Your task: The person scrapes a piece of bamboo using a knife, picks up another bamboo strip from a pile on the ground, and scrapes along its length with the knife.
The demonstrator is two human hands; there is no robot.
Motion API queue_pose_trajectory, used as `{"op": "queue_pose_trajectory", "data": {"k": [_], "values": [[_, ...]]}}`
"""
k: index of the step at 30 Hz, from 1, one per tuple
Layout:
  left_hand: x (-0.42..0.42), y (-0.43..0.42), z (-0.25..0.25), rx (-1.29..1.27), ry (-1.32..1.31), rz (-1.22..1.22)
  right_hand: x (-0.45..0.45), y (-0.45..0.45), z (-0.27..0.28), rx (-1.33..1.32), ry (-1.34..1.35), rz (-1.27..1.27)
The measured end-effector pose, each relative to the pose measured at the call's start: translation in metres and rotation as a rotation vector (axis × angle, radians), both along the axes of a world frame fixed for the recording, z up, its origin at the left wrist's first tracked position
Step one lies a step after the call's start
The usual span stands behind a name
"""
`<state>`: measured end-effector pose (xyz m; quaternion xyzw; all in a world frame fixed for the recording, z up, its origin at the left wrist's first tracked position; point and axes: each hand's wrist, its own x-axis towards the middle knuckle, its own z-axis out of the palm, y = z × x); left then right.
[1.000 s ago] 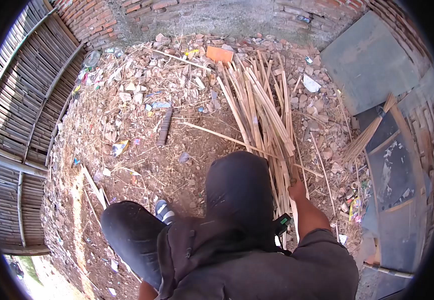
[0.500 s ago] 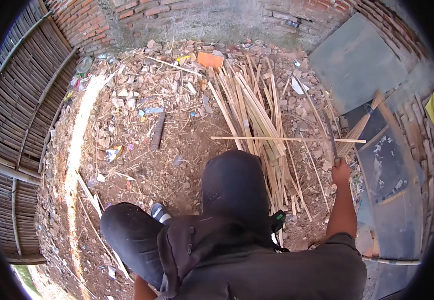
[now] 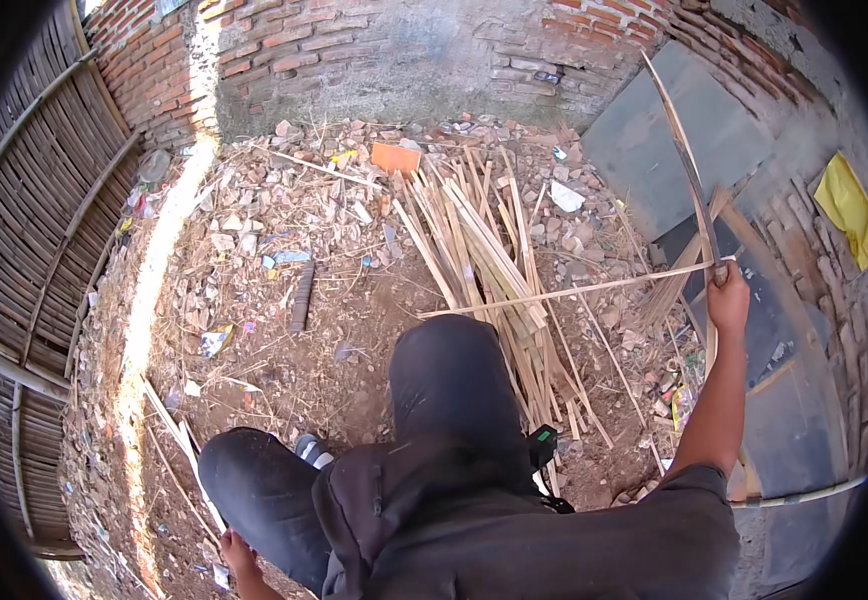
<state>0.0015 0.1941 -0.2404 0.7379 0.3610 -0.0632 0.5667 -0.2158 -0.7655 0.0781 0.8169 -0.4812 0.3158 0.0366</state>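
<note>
In the head view my right hand (image 3: 727, 300) is raised at the right, its fingers wrapped round the grip of a machete-like tool. Its dark narrow blade (image 3: 696, 190) points up and away, and a pale length runs along it; whether that is a separate strip I cannot tell. A long bamboo strip (image 3: 574, 290) slants from just beyond my knee to the blade's base at this hand. My left hand (image 3: 238, 550), at the lower left beside my bent leg, has curled fingers at the end of pale strips (image 3: 176, 425); its grip is unclear.
A pile of split bamboo strips (image 3: 494, 250) lies ahead, beyond my knee. Rubble and litter cover the dirt around a dark ridged rod (image 3: 302, 297) and an orange tile (image 3: 395, 158). Brick walls, grey panels (image 3: 674, 140) and a bamboo screen (image 3: 39, 200) enclose the space.
My right hand has risen and moved right with the blade, which now reaches higher. The crosswise strip has tilted, its right end higher. My left hand has come into view. The camera view has shifted.
</note>
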Motion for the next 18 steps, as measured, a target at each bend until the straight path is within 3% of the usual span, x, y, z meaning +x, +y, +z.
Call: {"op": "queue_pose_trajectory", "data": {"k": [5,11,18], "values": [[0.008,0.013,-0.007,-0.031,-0.121,0.014,-0.026,-0.025,0.064,-0.200,-0.181,-0.043],[0.016,0.007,-0.012,-0.050,-0.108,0.032,-0.033,-0.012,0.116,-0.126,-0.328,0.164],[0.049,-0.013,0.009,-0.059,-0.184,-0.064,0.083,0.024,0.162,-0.076,-0.251,0.145]]}}
